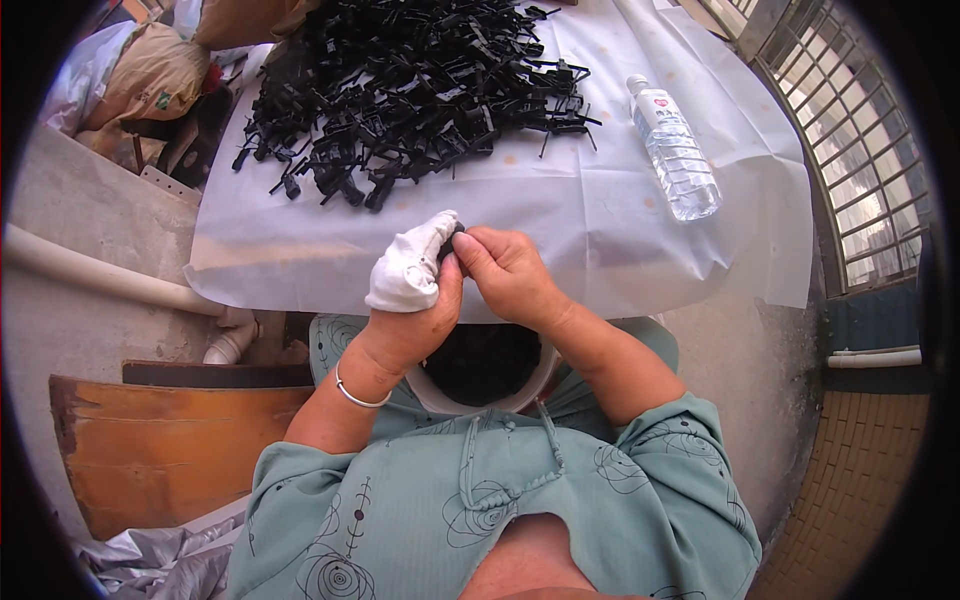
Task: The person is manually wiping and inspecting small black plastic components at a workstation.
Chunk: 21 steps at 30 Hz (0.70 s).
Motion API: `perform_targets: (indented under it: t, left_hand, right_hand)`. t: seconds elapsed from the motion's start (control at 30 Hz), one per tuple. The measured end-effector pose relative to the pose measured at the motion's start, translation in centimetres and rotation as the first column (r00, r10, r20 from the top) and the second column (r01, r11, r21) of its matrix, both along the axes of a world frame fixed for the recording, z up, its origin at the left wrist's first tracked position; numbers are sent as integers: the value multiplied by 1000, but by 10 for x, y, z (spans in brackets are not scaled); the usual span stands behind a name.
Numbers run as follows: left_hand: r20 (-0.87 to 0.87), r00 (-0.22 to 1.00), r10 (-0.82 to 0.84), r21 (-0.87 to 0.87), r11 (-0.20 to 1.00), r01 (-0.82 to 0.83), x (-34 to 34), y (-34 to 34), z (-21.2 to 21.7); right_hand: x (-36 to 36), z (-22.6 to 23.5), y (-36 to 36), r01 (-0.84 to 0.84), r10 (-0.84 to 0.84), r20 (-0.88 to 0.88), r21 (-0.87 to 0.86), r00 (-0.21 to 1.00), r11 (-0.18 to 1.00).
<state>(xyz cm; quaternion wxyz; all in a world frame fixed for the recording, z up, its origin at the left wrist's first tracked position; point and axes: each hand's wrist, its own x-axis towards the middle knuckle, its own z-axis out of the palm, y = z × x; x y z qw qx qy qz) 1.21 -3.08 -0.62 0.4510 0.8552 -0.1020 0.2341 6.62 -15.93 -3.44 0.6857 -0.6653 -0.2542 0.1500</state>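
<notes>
My left hand (414, 275), partly wrapped in a white cloth glove (402, 268), is closed around a small black plastic part (452, 238). The fingers of my right hand (507, 272) pinch the same part from the other side. Most of the part is hidden between my hands, so its shape does not show. Beyond them, a large heap of black plastic parts (420, 90) with thin prongs spreads over the table. Below my hands, between my knees, stands a white bucket (545, 372) with a dark inside.
White plastic sheeting (640, 250) covers the table and hangs over its front edge. A clear water bottle (675, 150) lies at the right. Filled bags (150, 75) are piled at the far left. A pipe (110, 270) and brown board (180, 440) are at my left; a barred window (850, 130) is at the right.
</notes>
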Motion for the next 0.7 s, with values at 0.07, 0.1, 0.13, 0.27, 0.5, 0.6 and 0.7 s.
perform_targets:
  t: [0.07, 0.1, 0.13, 0.27, 0.5, 0.6, 0.7]
  left_hand:
    - [53, 998, 14, 68, 998, -18, -2, 0, -1]
    - [28, 999, 37, 111, 993, -40, -4, 0, 1]
    - [4, 998, 61, 155, 986, -61, -6, 1, 2]
    - [-5, 997, 78, 88, 993, -77, -10, 5, 1]
    - [26, 998, 62, 50, 997, -63, -6, 10, -3]
    - [44, 998, 43, 94, 994, -47, -2, 8, 1]
    - [37, 999, 35, 144, 989, -40, 0, 4, 5]
  right_hand:
    - [0, -7, 4, -5, 5, -30, -7, 1000, 1000]
    - [1, -6, 6, -16, 15, -58, -15, 998, 1000]
    - [1, -4, 5, -19, 18, -57, -15, 998, 1000]
    - [-3, 4, 6, -18, 30, 71, -155, 997, 988]
    - [-4, 1, 14, -14, 9, 62, 77, 998, 997]
    - [-3, 8, 12, -32, 36, -57, 70, 998, 997]
    - [0, 12, 8, -22, 43, -186, 115, 982, 993]
